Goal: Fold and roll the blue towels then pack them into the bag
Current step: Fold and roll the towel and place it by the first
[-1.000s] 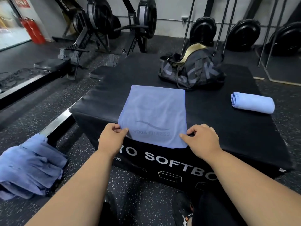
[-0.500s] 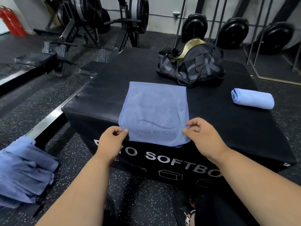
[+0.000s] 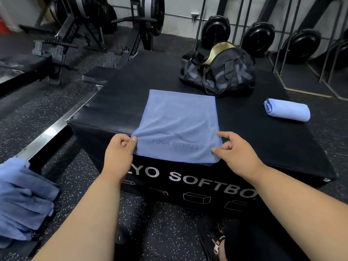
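A folded blue towel printed "YOGA FITNESS" lies flat on the black soft plyo box, its near edge hanging over the front. My left hand pinches the towel's near left corner. My right hand pinches its near right edge between thumb and fingers. A rolled blue towel lies on the box at the right. The black gym bag stands open at the back of the box, behind the flat towel.
A pile of loose blue towels lies on something low at the left, off the box. Rowing machines stand behind on the left. Weight plates on racks line the back wall. Speckled rubber floor surrounds the box.
Both hands have moved a little up the towel's sides and lifted its near corners slightly. My view has shifted a bit to the left.
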### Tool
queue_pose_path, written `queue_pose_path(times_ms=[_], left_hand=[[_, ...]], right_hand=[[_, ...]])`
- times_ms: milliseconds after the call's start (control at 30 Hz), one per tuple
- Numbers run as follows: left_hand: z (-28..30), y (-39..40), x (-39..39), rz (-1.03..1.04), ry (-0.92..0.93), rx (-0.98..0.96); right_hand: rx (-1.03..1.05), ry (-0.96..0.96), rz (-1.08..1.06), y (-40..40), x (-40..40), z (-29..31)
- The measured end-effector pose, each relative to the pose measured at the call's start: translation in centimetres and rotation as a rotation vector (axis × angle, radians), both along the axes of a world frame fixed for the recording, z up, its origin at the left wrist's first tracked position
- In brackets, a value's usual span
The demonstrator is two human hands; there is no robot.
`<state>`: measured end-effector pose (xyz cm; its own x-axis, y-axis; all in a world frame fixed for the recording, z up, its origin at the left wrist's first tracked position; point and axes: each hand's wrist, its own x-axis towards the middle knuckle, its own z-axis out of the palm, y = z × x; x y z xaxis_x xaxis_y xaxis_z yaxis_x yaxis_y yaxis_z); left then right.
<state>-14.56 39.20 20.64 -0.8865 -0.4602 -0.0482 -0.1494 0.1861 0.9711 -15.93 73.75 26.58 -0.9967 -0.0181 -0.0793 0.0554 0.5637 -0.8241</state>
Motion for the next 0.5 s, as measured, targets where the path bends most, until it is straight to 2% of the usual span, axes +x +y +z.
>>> queue_pose_path(times_ms=[100, 267, 500], left_hand=[[-0.1, -0.1, -0.1, -0.009, -0.007, 0.014], [-0.6, 0.0, -0.1, -0.010, -0.042, 0.070], [-0.7, 1.0, 0.1, -0.101, -0.156, 0.045]], right_hand=[[0.039, -0.013, -0.031, -0.1, -0.1, 0.2], [0.247, 0.014, -0.094, -0.3, 0.1, 0.0], [0.326, -0.016, -0.155, -0.7, 0.3, -0.2]])
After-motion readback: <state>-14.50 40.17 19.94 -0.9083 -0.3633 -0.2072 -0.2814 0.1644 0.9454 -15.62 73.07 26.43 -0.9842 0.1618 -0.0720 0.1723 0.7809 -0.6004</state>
